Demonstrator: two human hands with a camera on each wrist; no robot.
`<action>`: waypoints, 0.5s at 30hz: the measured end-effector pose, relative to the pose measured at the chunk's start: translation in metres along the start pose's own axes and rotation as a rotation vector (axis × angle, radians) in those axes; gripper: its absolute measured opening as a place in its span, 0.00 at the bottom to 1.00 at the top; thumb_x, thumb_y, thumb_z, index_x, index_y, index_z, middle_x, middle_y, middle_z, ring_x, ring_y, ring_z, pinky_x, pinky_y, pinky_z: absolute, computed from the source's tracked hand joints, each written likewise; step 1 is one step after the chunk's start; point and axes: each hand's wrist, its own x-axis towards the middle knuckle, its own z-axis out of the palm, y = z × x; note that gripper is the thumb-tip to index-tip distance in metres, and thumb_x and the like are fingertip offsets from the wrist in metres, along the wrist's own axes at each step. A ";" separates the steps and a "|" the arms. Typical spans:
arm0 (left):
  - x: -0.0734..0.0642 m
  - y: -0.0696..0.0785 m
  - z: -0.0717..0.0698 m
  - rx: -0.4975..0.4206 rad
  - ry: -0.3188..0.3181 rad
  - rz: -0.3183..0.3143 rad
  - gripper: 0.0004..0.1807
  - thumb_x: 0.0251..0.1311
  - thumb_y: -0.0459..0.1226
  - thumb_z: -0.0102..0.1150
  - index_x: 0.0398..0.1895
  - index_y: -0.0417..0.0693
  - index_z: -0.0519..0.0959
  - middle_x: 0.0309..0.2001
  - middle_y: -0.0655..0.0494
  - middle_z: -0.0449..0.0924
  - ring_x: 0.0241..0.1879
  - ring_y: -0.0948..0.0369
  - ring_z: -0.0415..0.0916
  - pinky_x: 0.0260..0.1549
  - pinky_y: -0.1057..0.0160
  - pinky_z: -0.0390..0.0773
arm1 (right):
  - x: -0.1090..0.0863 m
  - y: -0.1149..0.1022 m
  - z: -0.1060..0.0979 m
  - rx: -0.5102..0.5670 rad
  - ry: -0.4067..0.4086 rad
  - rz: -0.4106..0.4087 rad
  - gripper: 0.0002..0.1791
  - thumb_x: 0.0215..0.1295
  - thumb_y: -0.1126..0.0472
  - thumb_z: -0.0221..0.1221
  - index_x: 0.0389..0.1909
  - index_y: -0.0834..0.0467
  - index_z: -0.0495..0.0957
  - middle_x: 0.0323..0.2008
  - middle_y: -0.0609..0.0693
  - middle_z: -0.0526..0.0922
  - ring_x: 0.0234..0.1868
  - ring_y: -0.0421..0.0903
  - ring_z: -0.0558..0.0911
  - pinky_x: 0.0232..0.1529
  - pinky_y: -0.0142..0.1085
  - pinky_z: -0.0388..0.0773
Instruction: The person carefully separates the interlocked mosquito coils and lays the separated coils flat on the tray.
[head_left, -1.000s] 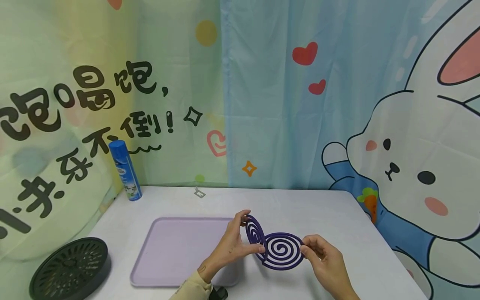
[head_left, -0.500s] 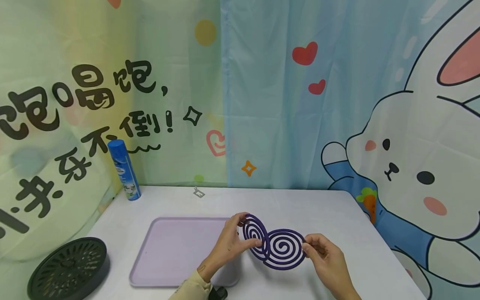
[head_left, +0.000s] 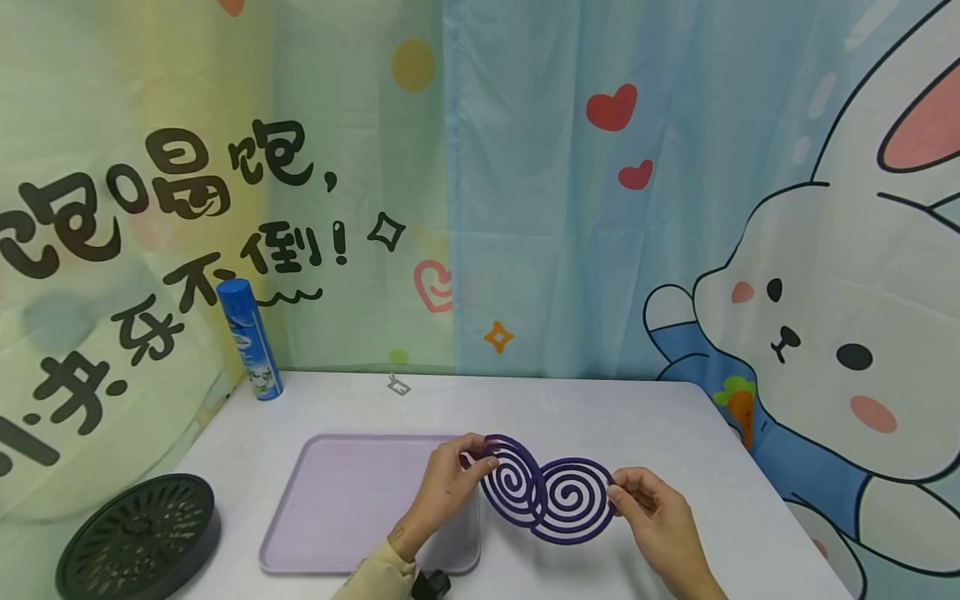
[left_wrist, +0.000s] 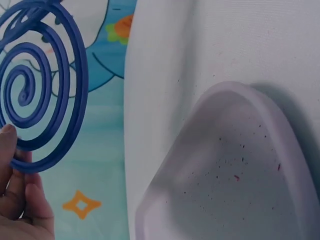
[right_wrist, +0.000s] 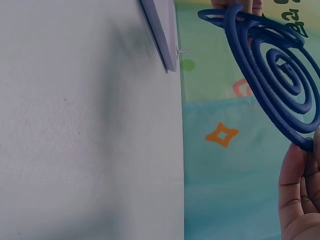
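Purple spirals of a left mosquito coil (head_left: 513, 481) and a right mosquito coil (head_left: 572, 498) are held up between a person's two bare hands, above a white bench (head_left: 720, 442). The left grip (head_left: 447, 483) pinches its coil at the outer edge, thumb on the near side and fingers behind; the right grip (head_left: 660, 521) pinches the other by its outer rim between thumb and forefinger. Midway between the two grips, the coils' inner edges overlap, the left one tilted up; whether they are hooked together cannot be made out. Below and to the left of the left grip, a lilac tray (head_left: 360, 504) lies on the bench, its near right part behind the forearm, with small dark and red specks (left_wrist: 237, 177) on its surface. Farther left of that grip sits a round black case (head_left: 137, 533) with a slotted top. Beyond it, toward the far left corner, stands a blue aerosol can (head_left: 251, 342), well apart from either grip. Straight out past the left grip, near the bench's far edge, is a small metal piece (head_left: 399, 385). Behind everything hangs a printed curtain (head_left: 525, 208), its white rabbit (head_left: 810, 317) beyond the right grip.
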 end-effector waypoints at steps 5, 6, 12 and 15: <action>0.000 0.000 -0.003 -0.032 -0.018 -0.032 0.06 0.60 0.34 0.70 0.36 0.40 0.85 0.33 0.52 0.86 0.33 0.68 0.76 0.36 0.71 0.77 | 0.001 0.002 0.000 -0.018 0.012 -0.002 0.07 0.69 0.70 0.61 0.45 0.65 0.79 0.39 0.55 0.84 0.36 0.39 0.83 0.39 0.27 0.84; 0.000 0.000 -0.003 -0.046 -0.024 -0.038 0.06 0.59 0.34 0.70 0.36 0.39 0.84 0.33 0.51 0.86 0.32 0.68 0.77 0.35 0.71 0.77 | 0.001 0.002 0.000 -0.021 0.016 -0.003 0.06 0.69 0.70 0.61 0.45 0.64 0.79 0.39 0.55 0.84 0.36 0.39 0.83 0.39 0.27 0.84; 0.000 0.001 -0.006 -0.093 -0.042 -0.061 0.06 0.58 0.32 0.70 0.34 0.37 0.83 0.33 0.48 0.87 0.32 0.65 0.80 0.33 0.72 0.79 | 0.003 0.005 -0.002 -0.021 0.023 -0.015 0.07 0.69 0.69 0.61 0.45 0.65 0.79 0.39 0.55 0.84 0.35 0.38 0.83 0.39 0.28 0.84; 0.000 0.001 -0.007 -0.090 -0.042 -0.062 0.06 0.58 0.33 0.70 0.34 0.38 0.84 0.33 0.48 0.87 0.31 0.65 0.80 0.33 0.72 0.78 | 0.004 0.005 -0.002 -0.021 0.025 -0.006 0.07 0.69 0.69 0.61 0.46 0.65 0.79 0.40 0.56 0.84 0.35 0.38 0.82 0.39 0.28 0.83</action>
